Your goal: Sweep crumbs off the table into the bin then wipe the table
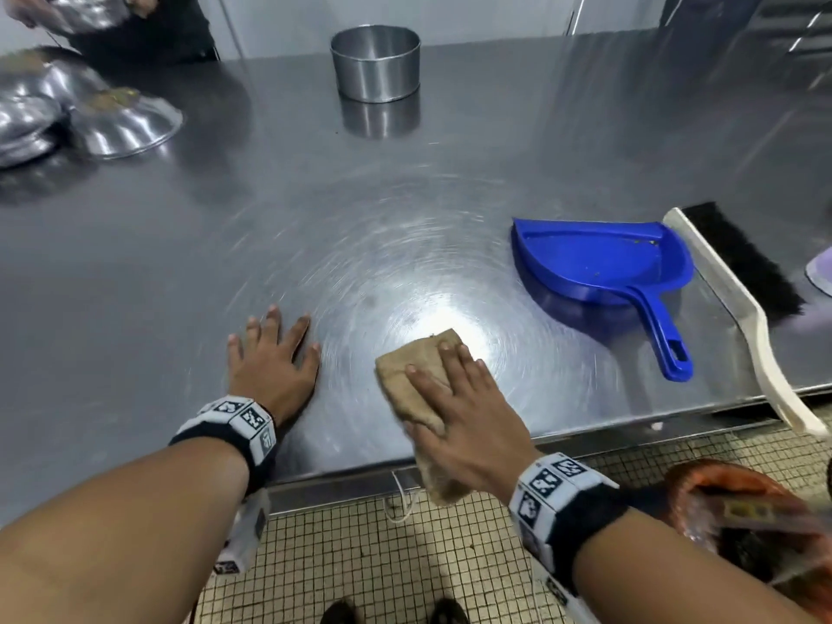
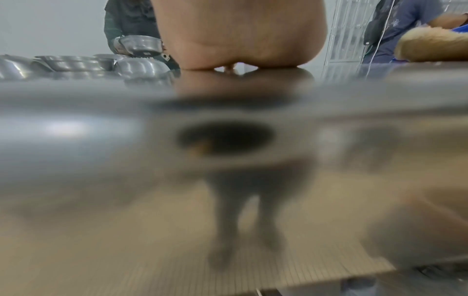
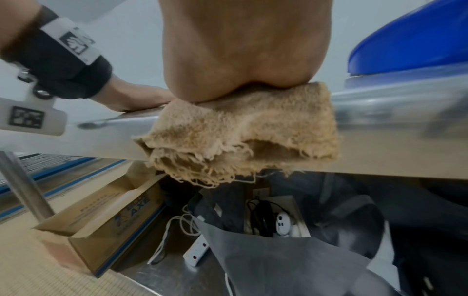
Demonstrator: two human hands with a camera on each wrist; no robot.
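My right hand [image 1: 454, 389] lies flat on a folded tan cloth [image 1: 407, 380] near the front edge of the steel table [image 1: 405, 195], fingers straight and pressing it down. The cloth's frayed end [image 3: 228, 144] hangs over the table edge. My left hand [image 1: 270, 353] rests flat on the table to the left of the cloth, fingers spread. A blue dustpan [image 1: 599, 268] lies to the right, its handle toward me. Beside it lies a brush [image 1: 738, 281] with a cream handle and black bristles. An orange bin [image 1: 743, 524] stands on the floor at the lower right.
A round steel tin [image 1: 376, 60] stands at the back centre. Steel bowls [image 1: 90, 114] are stacked at the back left, where another person handles one. Under the table are a cardboard box [image 3: 101, 216] and a grey bag [image 3: 291, 250]. A second person [image 2: 395, 30] stands at the right.
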